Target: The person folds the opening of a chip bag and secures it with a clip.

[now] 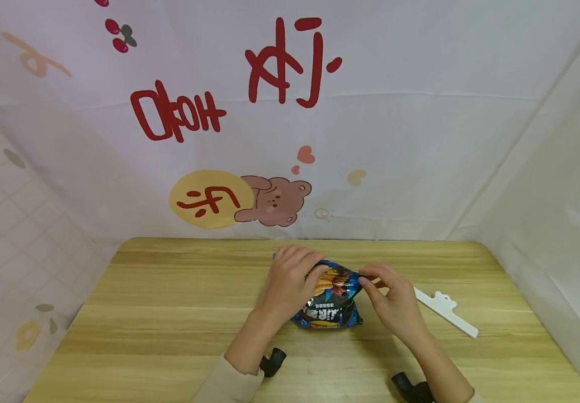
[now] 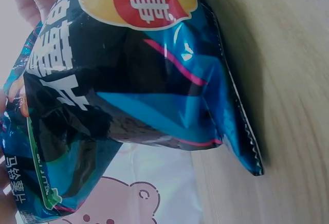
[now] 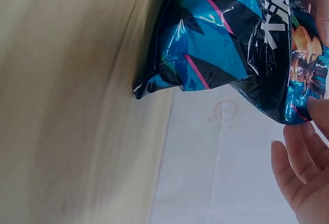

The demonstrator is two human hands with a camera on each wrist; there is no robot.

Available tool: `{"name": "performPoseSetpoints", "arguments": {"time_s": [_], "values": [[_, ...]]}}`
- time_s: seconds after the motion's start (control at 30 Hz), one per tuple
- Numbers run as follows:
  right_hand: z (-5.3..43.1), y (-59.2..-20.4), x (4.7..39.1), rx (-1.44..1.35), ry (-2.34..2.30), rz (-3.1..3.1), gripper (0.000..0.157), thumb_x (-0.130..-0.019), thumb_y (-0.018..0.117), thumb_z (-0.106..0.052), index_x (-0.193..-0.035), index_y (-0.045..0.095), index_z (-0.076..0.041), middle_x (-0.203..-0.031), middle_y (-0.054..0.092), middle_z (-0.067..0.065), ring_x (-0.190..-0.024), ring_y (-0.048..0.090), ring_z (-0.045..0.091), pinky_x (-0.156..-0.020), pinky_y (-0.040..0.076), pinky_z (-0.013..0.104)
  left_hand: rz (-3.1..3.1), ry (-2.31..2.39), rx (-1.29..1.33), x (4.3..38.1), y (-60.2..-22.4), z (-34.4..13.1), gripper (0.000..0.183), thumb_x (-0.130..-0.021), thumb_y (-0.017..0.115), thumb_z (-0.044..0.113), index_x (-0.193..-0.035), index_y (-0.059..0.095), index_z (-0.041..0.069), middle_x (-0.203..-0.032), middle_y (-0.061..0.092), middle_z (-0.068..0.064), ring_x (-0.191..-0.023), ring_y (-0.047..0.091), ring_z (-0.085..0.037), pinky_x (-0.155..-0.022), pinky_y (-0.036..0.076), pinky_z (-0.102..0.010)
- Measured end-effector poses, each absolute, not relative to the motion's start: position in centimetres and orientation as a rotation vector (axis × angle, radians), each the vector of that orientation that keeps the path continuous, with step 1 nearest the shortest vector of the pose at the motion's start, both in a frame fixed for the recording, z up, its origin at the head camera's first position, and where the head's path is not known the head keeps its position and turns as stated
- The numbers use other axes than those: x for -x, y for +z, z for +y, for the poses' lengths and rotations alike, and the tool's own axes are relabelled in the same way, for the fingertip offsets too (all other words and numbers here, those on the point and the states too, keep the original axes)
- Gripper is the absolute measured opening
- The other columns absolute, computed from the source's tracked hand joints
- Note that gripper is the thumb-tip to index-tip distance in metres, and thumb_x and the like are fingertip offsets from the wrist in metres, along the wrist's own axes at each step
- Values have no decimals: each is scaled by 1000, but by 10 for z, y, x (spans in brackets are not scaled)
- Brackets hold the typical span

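Note:
A blue and black bag of potato chips (image 1: pixel 326 307) stands on the wooden table between both hands, its printing upside down in the head view. My left hand (image 1: pixel 287 282) grips the bag's upper left part, thumb on the front face and fingers over the top. With thumb and fingertips, my right hand (image 1: pixel 395 305) pinches the upper right corner. In the left wrist view the lower part of the bag (image 2: pixel 154 106) bulges, and its crimped edge meets the table. The right wrist view shows the folded-over upper part of the bag (image 3: pixel 303 75) by the right thumb.
A long white sealing clip (image 1: pixel 446 313) lies on the table (image 1: pixel 169 313) just right of the right hand. Black wrist-camera mounts (image 1: pixel 273 362) sit below both wrists. A white printed cloth (image 1: pixel 395 168) hangs behind the table and at both sides.

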State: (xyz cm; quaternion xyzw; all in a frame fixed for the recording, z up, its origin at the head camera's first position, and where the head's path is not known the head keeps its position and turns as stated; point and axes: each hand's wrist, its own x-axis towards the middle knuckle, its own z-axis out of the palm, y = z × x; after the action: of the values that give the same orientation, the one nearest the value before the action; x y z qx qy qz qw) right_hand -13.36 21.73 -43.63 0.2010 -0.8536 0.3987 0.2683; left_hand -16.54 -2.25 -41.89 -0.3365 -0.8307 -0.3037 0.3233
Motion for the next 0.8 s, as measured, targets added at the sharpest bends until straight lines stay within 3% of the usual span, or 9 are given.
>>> {"name": "performPoseSetpoints", "arguments": {"time_s": [0.5,0.8], "values": [[223,-438,136,-512,1060,-2336,25,-87,78,11,-101,79,-9,-98,76,-3,-83,69,10,-72,52,12,-2131,-882,897,167,-416,-20,7,-97,76,14,-100,79,8,-95,76,-1,-93,67,-20,-88,52,-36],[223,-438,137,-538,1074,-2317,27,-85,78,14,-97,79,-9,-94,77,4,-81,69,11,-71,51,11,-2097,-889,902,167,-415,-21,3,-94,78,11,-97,78,8,-91,75,-1,-90,67,-19,-84,52,-35]]}}
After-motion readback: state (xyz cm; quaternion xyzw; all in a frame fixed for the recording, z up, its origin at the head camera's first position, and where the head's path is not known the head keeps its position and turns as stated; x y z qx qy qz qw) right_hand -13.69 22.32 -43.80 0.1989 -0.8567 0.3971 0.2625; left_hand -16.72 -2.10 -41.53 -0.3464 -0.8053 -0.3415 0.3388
